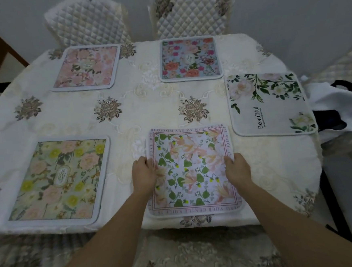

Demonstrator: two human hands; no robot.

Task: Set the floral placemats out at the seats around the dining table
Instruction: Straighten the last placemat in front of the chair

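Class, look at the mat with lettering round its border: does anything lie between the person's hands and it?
Nothing visible does. The left hand and right hand already rest on the side edges of the lettered placemat, which lies on the tablecloth.

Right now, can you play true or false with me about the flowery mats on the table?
1. Five placemats lie on the table. True.
2. Both hands touch the mat with words round its border. True: left hand and right hand hold its sides.
3. The mat with yellow flowers is at the far side. False: it is near, on the left.
4. The mat that says Beautiful is on the left. False: it is at the right end.
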